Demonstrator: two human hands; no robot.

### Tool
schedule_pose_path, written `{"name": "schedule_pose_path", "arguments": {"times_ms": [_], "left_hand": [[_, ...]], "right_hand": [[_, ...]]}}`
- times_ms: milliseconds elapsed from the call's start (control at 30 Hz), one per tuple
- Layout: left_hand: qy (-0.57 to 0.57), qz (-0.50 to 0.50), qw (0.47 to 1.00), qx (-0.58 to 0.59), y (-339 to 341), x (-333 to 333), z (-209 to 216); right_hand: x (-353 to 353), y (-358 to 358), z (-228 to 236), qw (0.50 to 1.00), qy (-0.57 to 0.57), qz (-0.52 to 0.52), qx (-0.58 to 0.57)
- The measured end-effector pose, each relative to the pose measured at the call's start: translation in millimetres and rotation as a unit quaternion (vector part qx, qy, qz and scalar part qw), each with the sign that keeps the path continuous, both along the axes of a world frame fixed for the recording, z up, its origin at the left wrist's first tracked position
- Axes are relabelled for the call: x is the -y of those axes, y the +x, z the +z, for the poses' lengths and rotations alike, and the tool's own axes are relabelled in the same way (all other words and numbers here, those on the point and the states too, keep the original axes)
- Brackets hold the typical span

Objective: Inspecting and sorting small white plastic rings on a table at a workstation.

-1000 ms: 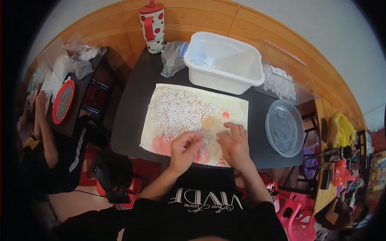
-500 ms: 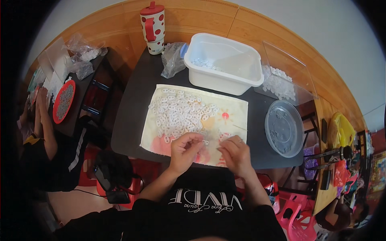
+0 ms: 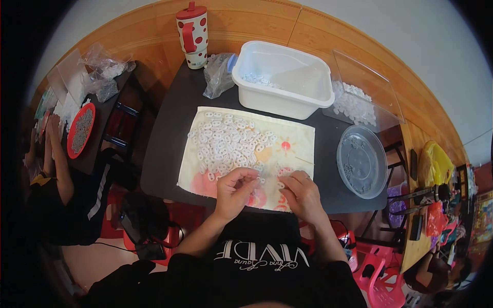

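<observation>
My left hand (image 3: 234, 192) is closed in a pinch over the near edge of a cream printed cloth (image 3: 303, 136). At its fingertips shows a small white two-holed piece (image 3: 262, 180). Just to the right, my right hand (image 3: 303, 194) is also closed, thumb against fingers. A tiny pale bit shows at its fingertips, too small to name. Beyond my left hand, a loose pile of similar white two-holed pieces (image 3: 226, 143) covers the cloth's left half. A thin stick-like item (image 3: 304, 160) lies on the cloth's right side.
Behind the cloth stands a white tub (image 3: 280, 101) with small pieces inside. To the right are a clear round tray (image 3: 384, 172) holding small grey parts and a clear box with white pieces (image 3: 354, 105). A spotted tumbler (image 3: 195, 38) and plastic bag (image 3: 218, 77) stand far left. Another person's hands (image 3: 53, 126) are beside a red tray (image 3: 71, 146).
My right hand has shifted slightly left, closer to my left hand. The left hand keeps its pinch. The whole view has moved a little.
</observation>
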State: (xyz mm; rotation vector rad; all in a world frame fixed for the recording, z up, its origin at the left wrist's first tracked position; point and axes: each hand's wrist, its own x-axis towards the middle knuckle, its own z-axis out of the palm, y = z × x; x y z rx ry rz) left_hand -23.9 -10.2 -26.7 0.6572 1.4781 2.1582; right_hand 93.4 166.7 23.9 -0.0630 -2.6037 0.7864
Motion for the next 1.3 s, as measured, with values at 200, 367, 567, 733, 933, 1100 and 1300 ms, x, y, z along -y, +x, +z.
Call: {"name": "schedule_pose_path", "arguments": {"times_ms": [200,367,567,733,933,1100,1300], "left_hand": [[0.001,-0.005,1.000,0.005,0,0,1],[0.000,-0.011,1.000,0.011,0,0,3],[0.016,-0.012,1.000,0.007,0,-1,3],[0.007,-0.020,1.000,0.009,0,1,6],[0.016,-0.010,1.000,0.019,1,0,6],[-0.001,-0.026,1.000,-0.001,1,0,5],[-0.006,-0.065,0.998,0.024,6,-1,18]], "right_hand": [[-4,1,1,1.000,0.027,0.004,0.014],[0,-4,9,0.997,0.070,0.011,-0.001],[-4,-8,2,0.988,0.152,0.028,0.014],[-4,-4,11,0.996,0.036,0.059,0.055],[-14,-5,13,0.991,0.054,0.076,0.096],[-15,-4,6,0.975,-0.217,0.039,0.042],[3,-10,8,0.879,-0.477,0.015,0.016]]}}
